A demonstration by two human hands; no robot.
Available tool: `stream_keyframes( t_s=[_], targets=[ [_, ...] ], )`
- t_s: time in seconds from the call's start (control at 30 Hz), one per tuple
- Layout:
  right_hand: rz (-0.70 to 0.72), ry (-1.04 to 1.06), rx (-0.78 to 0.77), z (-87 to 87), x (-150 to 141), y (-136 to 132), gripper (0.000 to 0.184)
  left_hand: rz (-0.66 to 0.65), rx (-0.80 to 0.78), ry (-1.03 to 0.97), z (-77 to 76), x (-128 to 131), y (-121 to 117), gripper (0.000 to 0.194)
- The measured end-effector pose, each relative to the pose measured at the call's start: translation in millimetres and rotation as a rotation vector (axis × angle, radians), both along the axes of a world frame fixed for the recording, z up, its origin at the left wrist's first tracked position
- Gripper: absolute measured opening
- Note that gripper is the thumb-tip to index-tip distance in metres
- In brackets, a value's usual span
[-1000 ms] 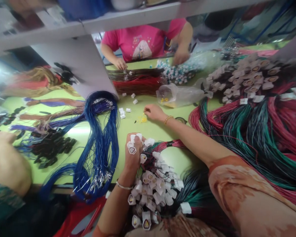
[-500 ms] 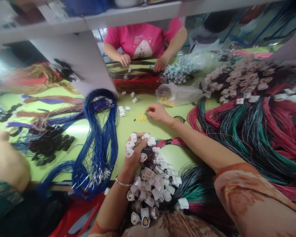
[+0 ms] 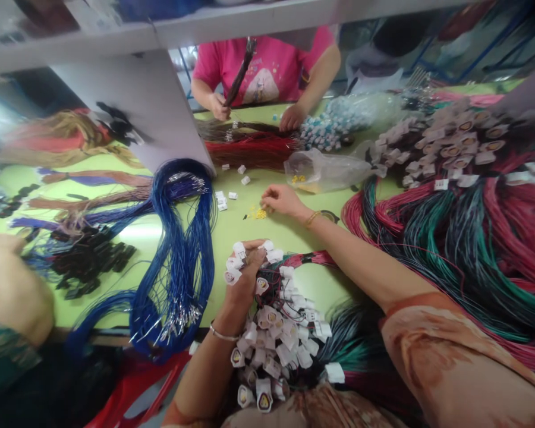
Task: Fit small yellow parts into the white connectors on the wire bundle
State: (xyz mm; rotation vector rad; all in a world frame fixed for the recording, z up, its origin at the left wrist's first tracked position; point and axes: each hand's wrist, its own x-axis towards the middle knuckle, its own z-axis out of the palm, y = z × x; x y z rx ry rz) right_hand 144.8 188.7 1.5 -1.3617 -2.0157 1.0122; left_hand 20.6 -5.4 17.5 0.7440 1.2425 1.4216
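My left hand (image 3: 248,264) is closed round several white connectors (image 3: 232,276) on wires, at the head of a bundle near the front edge. More white connectors (image 3: 274,339) of this bundle hang below it toward my lap, some with yellow inserts showing. My right hand (image 3: 282,200) reaches over the table, its thumb and fingers pinched together at a small pile of yellow pieces (image 3: 259,214). Whether a piece sits between those fingertips is too small to make out. Loose white connectors (image 3: 222,201) lie just left of the pile.
Blue wires (image 3: 178,238) lie in a looped bundle to the left, beside black connectors (image 3: 87,258). Red, black and green wire bundles (image 3: 441,238) with white connectors fill the right. A clear bag (image 3: 325,169) holds yellow pieces. Opposite, a co-worker in pink (image 3: 267,74) handles dark wires.
My right hand has moved slightly down and left, closer onto the yellow pieces. My left hand keeps its hold. The co-worker opposite has raised a dark wire bundle.
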Motion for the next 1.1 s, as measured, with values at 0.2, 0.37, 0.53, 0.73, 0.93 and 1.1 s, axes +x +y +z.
stream_keyframes(
  t_s=[0.2,0.37,0.53,0.73,0.93,1.1],
  targets=[
    [0.078,0.530,-0.190,26.3,17,-60,0.012,0.049,-0.012,-0.027,9.3,5,0,0.035],
    [0.195,0.448,0.014,52.3,24,-111,0.009,0.068,0.088,0.065,12.9,5,0,0.026],
    [0.219,0.278,0.406,57.3,25,-132,0.014,0.066,0.204,0.116,6.4,2,0,0.021],
    [0.193,0.281,0.451,55.1,22,-137,0.007,0.087,0.238,0.156,2.9,2,1,0.018],
    [0.135,0.206,0.396,57.4,22,-140,0.007,0.103,0.233,0.191,-0.3,2,4,0.015],
    [0.151,0.044,0.460,55.3,19,-144,0.010,0.147,0.257,0.258,-3.5,2,3,0.015]
  ],
)
